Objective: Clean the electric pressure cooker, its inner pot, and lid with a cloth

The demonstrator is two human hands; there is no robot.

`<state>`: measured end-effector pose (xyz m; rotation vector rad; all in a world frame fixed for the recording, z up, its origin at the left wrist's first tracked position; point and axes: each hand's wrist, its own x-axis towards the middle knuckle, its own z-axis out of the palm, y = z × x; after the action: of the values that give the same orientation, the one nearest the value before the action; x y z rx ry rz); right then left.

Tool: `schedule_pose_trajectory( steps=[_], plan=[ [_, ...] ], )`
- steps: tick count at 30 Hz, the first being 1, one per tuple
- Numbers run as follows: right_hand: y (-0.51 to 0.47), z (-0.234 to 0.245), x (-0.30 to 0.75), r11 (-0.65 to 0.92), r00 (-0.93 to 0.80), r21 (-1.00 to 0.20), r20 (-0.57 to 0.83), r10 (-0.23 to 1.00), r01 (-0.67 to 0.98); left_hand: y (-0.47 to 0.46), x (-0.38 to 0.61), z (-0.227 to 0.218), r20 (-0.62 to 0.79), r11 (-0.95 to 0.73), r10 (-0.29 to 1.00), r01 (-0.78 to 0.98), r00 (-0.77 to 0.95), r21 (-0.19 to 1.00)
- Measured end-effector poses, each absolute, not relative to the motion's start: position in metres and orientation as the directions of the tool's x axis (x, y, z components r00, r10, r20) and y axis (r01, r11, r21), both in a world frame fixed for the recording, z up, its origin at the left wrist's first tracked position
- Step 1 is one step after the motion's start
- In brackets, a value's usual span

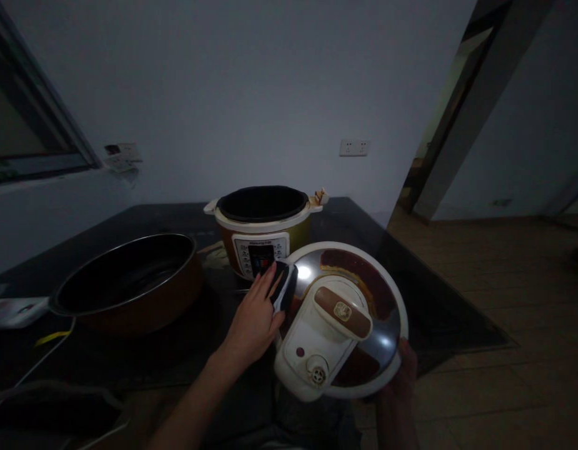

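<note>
A pressure cooker lid [387,294] with a brown-topped handle is held tilted above the front of the table, its outer face toward me. My right hand [403,372] grips its lower right rim, the fingers partly hidden behind it. At the lid's left edge, my left hand [255,312] presses a dark cloth with a pale part [284,287] against the rim. Just behind stands the electric pressure cooker [295,234], uncovered, with a dark inner pot and a control panel on its front.
A large dark pan [143,306] with a brown outside sits on the left of the dark table [438,312]. A white cable [40,362] and a yellow strip [52,338] lie by it. Wall sockets [354,147] are behind, and a doorway is at right.
</note>
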<state>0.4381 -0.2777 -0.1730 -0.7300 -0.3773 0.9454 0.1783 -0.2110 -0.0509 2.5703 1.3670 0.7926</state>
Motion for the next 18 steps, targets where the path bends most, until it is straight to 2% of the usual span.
schedule_pose_trajectory(
  steps=[4,7,10,16,18],
  plan=[
    [-0.278,-0.168,0.436,0.383,0.599,-0.67,-0.115,0.792,-0.636,-0.203,0.195,-0.037,0.395,-0.564,0.816,0.727,0.421,0.391],
    [-0.278,-0.165,0.435,0.433,0.643,-0.676,-0.079,0.762,-0.596,-0.184,0.214,-0.019,0.42,-0.595,0.798,0.675,0.432,0.436],
    [-0.277,-0.162,0.435,0.424,0.617,-0.668,-0.068,0.784,-0.612,-0.161,0.234,0.0,0.444,-0.647,0.759,0.627,0.476,0.435],
    [-0.27,-0.164,0.44,0.27,0.451,-0.61,-0.163,0.877,-0.745,-0.123,0.27,0.036,0.253,-0.712,0.687,0.559,0.681,0.426],
    [-0.269,-0.166,0.442,0.245,0.407,-0.596,-0.152,0.901,-0.765,-0.117,0.282,0.044,0.216,-0.731,0.653,0.529,0.726,0.43]
  ],
)
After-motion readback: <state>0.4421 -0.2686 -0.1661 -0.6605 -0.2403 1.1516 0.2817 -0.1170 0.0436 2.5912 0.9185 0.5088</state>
